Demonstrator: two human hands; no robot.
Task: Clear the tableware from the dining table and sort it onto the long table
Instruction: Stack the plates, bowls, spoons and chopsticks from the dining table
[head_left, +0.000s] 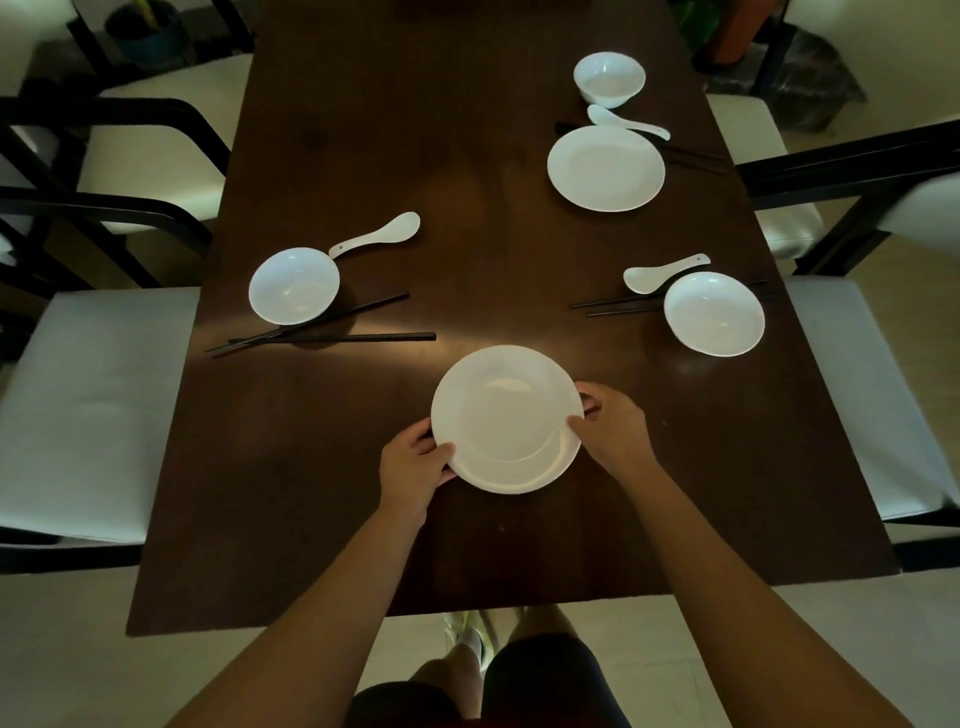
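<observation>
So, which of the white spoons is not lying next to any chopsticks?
The spoon on the left side of the table, beyond the left bowl. The other two spoons each lie right beside dark chopsticks.

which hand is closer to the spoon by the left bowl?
Left. The left hand grips the near plate's left rim, below and slightly right of that spoon. The right hand grips the plate's right rim, farther off across the plate.
</observation>
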